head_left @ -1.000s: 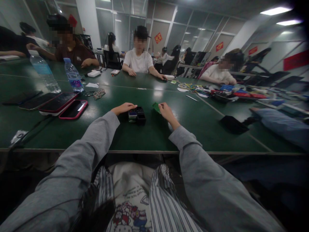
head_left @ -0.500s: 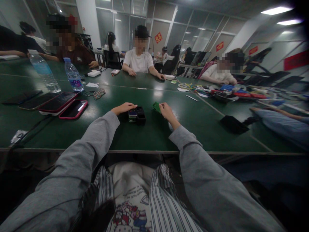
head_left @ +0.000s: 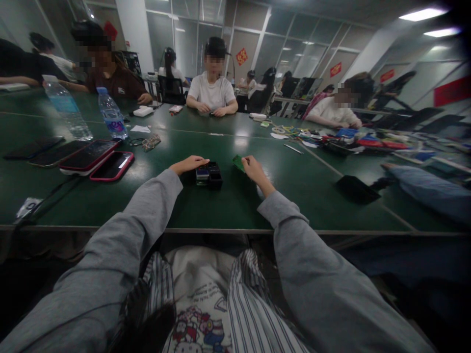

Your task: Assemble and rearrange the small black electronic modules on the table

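1 green circuit board (head_left: pixel 238 162) is pinched in the right hand (head_left: pixel 254 171); 1 black compartmented box (head_left: pixel 215 172) is touched by the left hand (head_left: pixel 188 164), its grip indiscernible.

Beyond the far edge of a green table (head_left: pixel 217 211), framed partitions (head_left: pixel 186 46), apparently glass, rise behind a black chair (head_left: pixel 172 90) and beside a pale pillar (head_left: pixel 133 34), hung with red decorations (head_left: pixel 242 57) beneath bright ceiling lights (head_left: pixel 423 14).

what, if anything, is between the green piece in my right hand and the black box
Nothing visible: only table shows between the green piece in your right hand and the black box. Your left hand is on the box's other side.
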A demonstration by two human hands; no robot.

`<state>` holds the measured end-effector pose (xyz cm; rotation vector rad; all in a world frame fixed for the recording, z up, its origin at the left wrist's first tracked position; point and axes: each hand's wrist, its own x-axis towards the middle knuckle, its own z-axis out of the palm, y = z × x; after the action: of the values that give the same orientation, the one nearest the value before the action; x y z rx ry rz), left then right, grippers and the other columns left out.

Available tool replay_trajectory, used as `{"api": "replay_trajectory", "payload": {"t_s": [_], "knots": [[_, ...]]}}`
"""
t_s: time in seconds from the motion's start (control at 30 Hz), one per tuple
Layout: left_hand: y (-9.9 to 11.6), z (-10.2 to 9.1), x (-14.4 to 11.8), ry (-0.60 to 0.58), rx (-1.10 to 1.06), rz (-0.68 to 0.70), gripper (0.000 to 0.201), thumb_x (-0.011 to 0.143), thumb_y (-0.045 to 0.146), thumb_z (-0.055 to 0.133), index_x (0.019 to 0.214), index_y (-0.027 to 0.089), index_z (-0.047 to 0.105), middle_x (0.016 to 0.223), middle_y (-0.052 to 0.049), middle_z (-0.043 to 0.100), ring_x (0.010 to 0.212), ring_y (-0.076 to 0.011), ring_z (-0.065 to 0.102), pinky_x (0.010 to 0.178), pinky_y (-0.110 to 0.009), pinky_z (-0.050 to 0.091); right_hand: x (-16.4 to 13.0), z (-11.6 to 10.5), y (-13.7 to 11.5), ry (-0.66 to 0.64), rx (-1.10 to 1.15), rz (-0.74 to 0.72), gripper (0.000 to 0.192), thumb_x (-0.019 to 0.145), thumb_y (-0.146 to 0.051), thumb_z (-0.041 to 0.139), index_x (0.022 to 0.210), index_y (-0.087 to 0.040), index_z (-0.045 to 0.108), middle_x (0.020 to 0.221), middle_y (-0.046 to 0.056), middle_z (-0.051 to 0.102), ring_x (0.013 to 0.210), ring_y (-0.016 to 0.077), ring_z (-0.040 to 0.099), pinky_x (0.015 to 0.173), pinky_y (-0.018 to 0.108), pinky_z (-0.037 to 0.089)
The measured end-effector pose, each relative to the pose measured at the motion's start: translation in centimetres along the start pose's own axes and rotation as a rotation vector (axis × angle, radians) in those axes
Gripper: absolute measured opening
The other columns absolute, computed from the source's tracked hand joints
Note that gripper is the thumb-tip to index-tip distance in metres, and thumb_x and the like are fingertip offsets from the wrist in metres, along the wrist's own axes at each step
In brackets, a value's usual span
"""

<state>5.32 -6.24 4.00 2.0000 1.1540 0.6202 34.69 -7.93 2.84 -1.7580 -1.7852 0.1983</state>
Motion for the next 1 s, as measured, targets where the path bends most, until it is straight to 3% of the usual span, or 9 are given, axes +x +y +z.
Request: {"api": "replay_trajectory", "payload": {"t_s": [1.0], "knots": [[-0.49,0.1,0.52,0.015,0.022,0.011,0.058,0.081,0.067,0.05,0.094,0.013,0.067,0.095,-0.009,0.067,0.087,-0.02,0.058,0.078,-0.031,0.042,-0.2,-0.2,-0.11,-0.014,-0.008,-0.051,0.033,0.097,-0.039,0.043,0.114,-0.018,0.061,0.114,0.014,0.069,0.111,0.0292,0.063,0.091,0.04,0.048]]}}
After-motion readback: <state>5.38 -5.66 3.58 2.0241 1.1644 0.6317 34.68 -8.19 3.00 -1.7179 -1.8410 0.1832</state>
